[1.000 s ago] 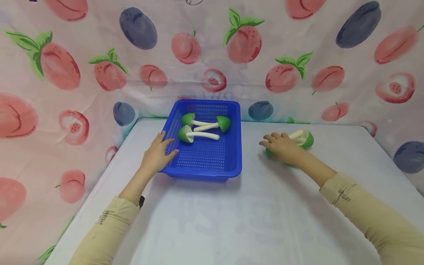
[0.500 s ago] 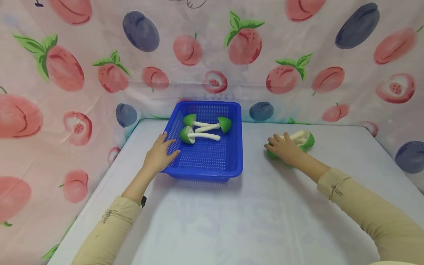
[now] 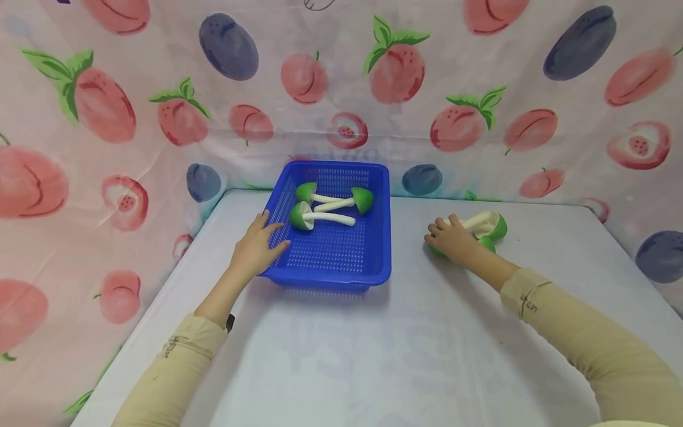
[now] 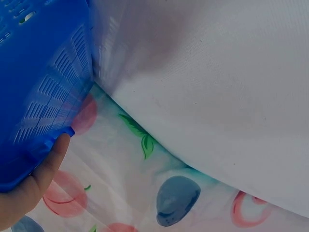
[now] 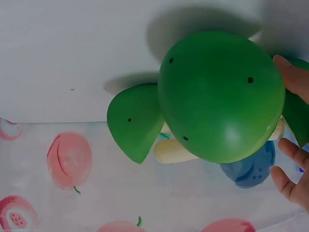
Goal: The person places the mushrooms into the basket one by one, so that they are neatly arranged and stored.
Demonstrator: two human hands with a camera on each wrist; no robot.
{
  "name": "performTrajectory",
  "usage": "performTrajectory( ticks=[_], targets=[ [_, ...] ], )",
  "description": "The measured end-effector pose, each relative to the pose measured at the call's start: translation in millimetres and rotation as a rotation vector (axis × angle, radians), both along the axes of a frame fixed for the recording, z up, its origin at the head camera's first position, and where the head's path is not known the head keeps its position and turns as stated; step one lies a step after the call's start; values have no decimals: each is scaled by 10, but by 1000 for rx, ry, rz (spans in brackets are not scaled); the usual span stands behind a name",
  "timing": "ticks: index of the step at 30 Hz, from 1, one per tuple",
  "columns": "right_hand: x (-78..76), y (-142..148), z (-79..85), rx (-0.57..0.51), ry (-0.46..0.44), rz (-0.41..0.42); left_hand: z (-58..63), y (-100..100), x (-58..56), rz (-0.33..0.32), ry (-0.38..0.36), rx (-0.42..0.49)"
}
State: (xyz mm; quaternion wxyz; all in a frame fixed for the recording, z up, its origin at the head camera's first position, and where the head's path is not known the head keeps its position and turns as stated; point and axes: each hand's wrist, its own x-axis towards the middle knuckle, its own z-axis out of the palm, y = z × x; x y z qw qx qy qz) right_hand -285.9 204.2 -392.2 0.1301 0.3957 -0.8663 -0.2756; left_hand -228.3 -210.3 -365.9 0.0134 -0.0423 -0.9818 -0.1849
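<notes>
My left hand (image 3: 253, 249) holds the left rim of a blue plastic basket (image 3: 325, 280), with thumb and a finger over the inner side. In the left wrist view a finger (image 4: 57, 157) lies along the rim outside. Inside the basket are three toy mushrooms with green caps and white stems, one of them a front mushroom (image 3: 328, 219). Right of the basket, my right hand (image 3: 453, 240) grips a green-capped mushroom (image 5: 298, 113), which it mostly covers. Beside it lie a large-looking green cap (image 5: 219, 96) and another cap (image 5: 135, 118) with a pale stem near it.
A white-covered table (image 3: 341, 356) lies under everything. Behind and to the left hangs a cloth (image 3: 341, 71) printed with peaches and plums. The basket stands close to the table's back edge.
My right hand has shifted slightly over the mushrooms on the right, and its fingers look more curled. The left hand and basket stay in place; the head view has tilted slightly.
</notes>
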Motion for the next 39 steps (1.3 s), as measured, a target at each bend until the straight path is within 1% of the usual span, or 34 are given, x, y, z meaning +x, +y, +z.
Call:
performTrajectory(
  ticks=[7, 11, 14, 16, 18, 20, 25, 31, 34, 39],
  targets=[
    [2, -38, 16, 33, 35, -1, 5, 8, 8, 3, -1, 2],
    [11, -19, 15, 11, 54, 15, 19, 13, 0, -3, -1, 0],
    [18, 12, 24, -14, 102, 46, 26, 15, -7, -6, -1, 1],
    [16, 30, 38, -13, 139, 63, 27, 10, -8, -5, 1, 5],
    [16, 42, 67, -6, 153, 67, 26, 3, -6, -4, 0, 5],
    [21, 51, 110, -2, 126, 47, 22, -2, -3, -5, -2, 5],
    [44, 74, 259, -33, 33, -15, 16, 2, -6, -10, -1, 8],
    [78, 94, 455, -76, -41, -51, 24, 7, -16, -10, -2, 10],
    [87, 93, 526, -101, -56, -59, 20, 1, -9, -11, -7, 11],
    [76, 89, 645, -119, -52, -76, 13, 1, 1, -13, 2, 15]
  ],
)
